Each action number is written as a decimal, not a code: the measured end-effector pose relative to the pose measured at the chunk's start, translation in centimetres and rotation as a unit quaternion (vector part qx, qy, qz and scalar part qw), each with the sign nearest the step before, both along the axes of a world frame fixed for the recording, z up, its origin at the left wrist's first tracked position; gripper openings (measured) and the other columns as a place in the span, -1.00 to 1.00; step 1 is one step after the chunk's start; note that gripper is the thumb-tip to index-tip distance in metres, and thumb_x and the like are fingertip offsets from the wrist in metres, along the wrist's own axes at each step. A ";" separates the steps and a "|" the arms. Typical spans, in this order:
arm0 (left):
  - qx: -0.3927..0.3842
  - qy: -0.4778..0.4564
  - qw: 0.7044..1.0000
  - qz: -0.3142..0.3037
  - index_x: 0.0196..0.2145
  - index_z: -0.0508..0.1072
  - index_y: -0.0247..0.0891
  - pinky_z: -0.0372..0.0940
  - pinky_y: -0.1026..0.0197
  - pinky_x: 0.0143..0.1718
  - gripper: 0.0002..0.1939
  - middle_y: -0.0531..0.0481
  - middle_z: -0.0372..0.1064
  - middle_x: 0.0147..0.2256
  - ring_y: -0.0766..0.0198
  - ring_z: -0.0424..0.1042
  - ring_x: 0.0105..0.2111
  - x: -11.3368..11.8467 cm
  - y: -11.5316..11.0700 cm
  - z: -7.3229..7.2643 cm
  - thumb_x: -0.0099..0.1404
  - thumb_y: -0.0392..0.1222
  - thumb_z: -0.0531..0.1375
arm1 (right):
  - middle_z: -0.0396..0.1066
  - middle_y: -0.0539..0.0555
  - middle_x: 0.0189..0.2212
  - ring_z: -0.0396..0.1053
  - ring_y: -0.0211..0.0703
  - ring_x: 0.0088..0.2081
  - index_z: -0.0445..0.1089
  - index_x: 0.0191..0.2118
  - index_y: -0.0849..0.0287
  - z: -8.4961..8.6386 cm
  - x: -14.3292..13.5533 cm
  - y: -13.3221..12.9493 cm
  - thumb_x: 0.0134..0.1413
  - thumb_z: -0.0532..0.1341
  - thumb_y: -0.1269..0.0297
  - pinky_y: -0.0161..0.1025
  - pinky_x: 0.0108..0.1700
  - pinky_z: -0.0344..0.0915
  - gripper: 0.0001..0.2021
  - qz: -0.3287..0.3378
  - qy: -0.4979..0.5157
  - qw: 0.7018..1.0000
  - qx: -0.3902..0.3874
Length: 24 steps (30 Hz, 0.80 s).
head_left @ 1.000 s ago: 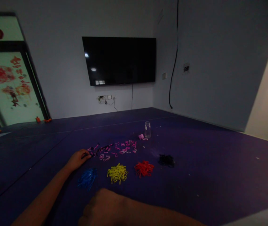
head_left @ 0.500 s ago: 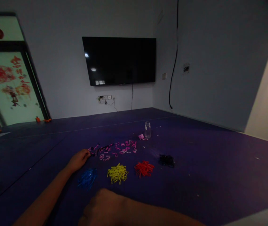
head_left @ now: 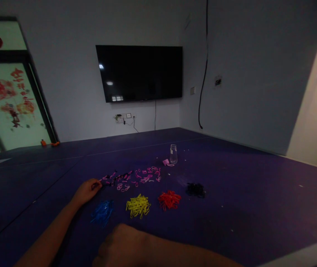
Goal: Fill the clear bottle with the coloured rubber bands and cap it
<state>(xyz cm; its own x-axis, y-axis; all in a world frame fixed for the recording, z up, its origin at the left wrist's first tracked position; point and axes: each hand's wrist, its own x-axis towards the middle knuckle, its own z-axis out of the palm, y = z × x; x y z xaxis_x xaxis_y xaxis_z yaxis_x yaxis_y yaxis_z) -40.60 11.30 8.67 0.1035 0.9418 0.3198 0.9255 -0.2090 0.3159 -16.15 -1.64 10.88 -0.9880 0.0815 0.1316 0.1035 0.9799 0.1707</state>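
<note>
The purple surface meets the wall at its far edge; a pale border crosses the lower right corner. The widest open room lies right of the black pile, where only small pale specks show. A narrower gap separates the right hand from the yellow pile.

The pink and black bands lie loose in a strip beyond the piles. Its long axis runs left to right, the right end slightly farther off; single loops point in mixed directions. The blue pile and red pile flank the yellow. The jar stands upright past the strip's right end.

The left hand is at the strip's left end, fingertips drawn together; whether a band is pinched cannot be told. The right hand is curled, knuckles up, near the blue and yellow piles; its fingertips are hidden, so its grip cannot be determined.
</note>
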 end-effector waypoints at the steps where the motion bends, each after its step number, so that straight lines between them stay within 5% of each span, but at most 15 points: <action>1: 0.003 0.002 1.000 0.000 -0.37 0.43 -0.24 0.24 0.22 -0.30 -0.64 -0.06 0.43 -0.33 0.21 0.38 -0.36 0.1 -0.1 0.0 0.15 0.04 -0.02 | 0.47 -0.01 -0.44 0.41 -0.27 -0.43 0.43 -0.28 0.10 0.1 0.1 0.0 0.11 0.12 0.08 -0.37 -0.69 0.07 -0.75 -0.001 -0.004 1.000 0.001; 8: 0.008 0.022 1.000 0.007 -0.26 0.46 -0.19 0.25 0.21 -0.25 -0.55 -0.06 0.43 -0.27 0.16 0.40 -0.28 0.8 -0.6 0.3 0.11 0.19 0.05 | 0.48 -0.03 -0.40 0.40 -0.29 -0.42 0.43 -0.24 0.11 0.5 0.0 -0.2 0.17 0.06 0.13 -0.36 -0.71 0.05 -0.75 0.008 -0.026 1.000 -0.005; 20: -0.001 0.051 0.999 -0.018 -0.41 0.44 -0.19 0.23 0.21 -0.29 -0.69 -0.07 0.41 -0.34 0.17 0.40 -0.30 0.3 0.1 0.2 0.21 -0.03 -0.04 | 0.46 -0.03 -0.46 0.40 -0.27 -0.45 0.43 -0.27 0.09 -0.4 -0.2 0.1 0.11 0.12 0.10 -0.38 -0.68 0.10 -0.78 0.015 -0.002 1.000 0.015; 24: -0.004 0.037 0.999 0.004 -0.32 0.43 -0.22 0.24 0.21 -0.29 -0.67 -0.09 0.42 -0.29 0.16 0.41 -0.29 0.4 0.1 0.2 0.20 0.00 -0.03 | 0.47 -0.04 -0.43 0.40 -0.27 -0.43 0.43 -0.25 0.09 0.1 0.0 -0.2 0.15 0.08 0.11 -0.34 -0.70 0.07 -0.75 0.011 -0.013 1.000 0.006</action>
